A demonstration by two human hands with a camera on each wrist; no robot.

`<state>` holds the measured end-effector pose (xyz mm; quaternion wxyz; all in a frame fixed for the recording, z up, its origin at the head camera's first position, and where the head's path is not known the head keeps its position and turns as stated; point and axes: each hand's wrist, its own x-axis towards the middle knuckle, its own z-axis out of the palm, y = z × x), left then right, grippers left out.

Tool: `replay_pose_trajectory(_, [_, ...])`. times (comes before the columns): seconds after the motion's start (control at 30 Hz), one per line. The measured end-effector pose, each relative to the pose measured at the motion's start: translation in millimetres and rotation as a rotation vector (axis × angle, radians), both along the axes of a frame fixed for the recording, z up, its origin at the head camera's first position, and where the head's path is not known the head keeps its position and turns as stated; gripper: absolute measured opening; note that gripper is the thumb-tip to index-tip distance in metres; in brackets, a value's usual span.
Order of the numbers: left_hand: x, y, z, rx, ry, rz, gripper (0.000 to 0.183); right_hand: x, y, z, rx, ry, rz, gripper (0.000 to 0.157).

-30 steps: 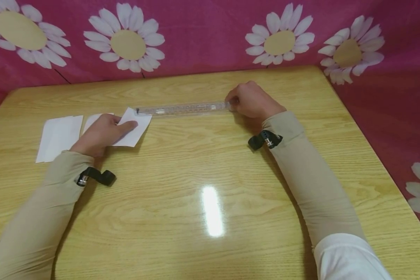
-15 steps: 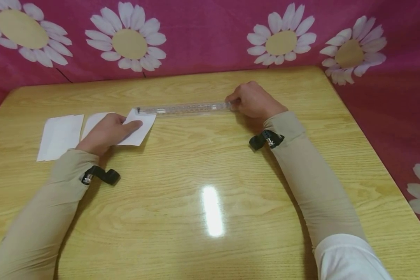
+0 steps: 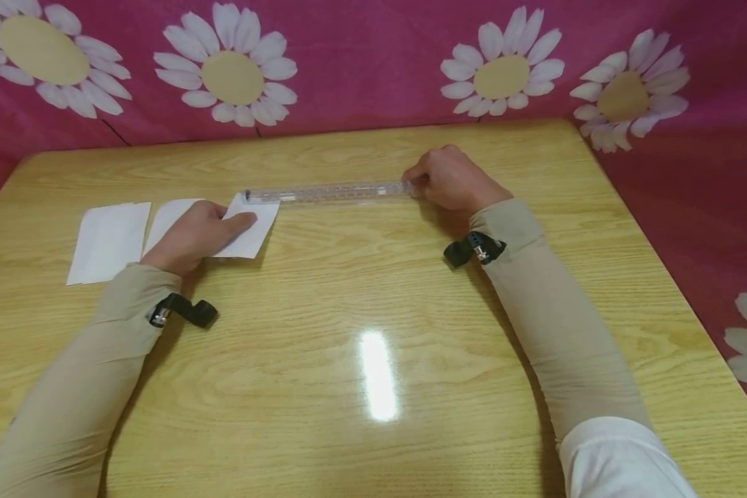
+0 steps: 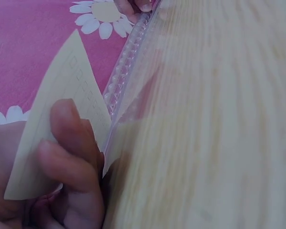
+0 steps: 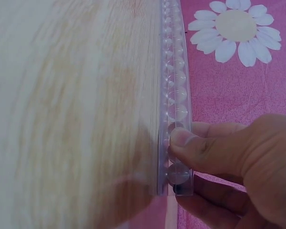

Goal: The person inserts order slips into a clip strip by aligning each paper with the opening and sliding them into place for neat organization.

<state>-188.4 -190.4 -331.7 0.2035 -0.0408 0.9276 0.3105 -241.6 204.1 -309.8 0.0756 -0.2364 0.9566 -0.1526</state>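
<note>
My left hand (image 3: 189, 235) pinches a white paper card (image 3: 252, 225) between thumb and fingers, with the card slightly raised. Faint printed squares run along the side of the card (image 4: 81, 71) seen in the left wrist view. The card's upper right part meets the left end of a clear plastic channel (image 3: 330, 194), which lies across the back of the table. Several clear round balls (image 5: 178, 86) sit in a row inside it. At the channel's right end my right hand (image 3: 451, 178) grips it, the thumb (image 5: 183, 138) over one ball and the other fingers behind.
Left of my left hand lies a stack of white papers (image 3: 108, 242), with another white paper (image 3: 169, 214) partly under the hand. The wooden table (image 3: 324, 311) ends at a pink cloth (image 3: 367, 62) printed with daisies.
My left hand and its card have shifted slightly to the right, so the card's edge reaches a little farther along the channel. The right hand and the channel stay nearly still.
</note>
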Motion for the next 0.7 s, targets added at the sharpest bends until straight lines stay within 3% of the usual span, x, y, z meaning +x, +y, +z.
replay_pose_trajectory(0.23, [3.4, 0, 2.6, 0.029, -0.003, 0.019, 0.06, 1.0, 1, 1.0, -0.009, -0.019, 0.006, 0.029])
replay_pose_trajectory(0.4, [8.9, -3, 5.7, 0.01, -0.001, 0.023, 0.067, 0.0, 0, 0.4, -0.004, -0.001, 0.011, 0.029])
replay_pose_trajectory(0.7, [13.8, -10, 0.1, 0.075, 0.028, 0.02, 0.07, 0.2, 1, -0.6, -0.003, 0.006, 0.01, 0.029])
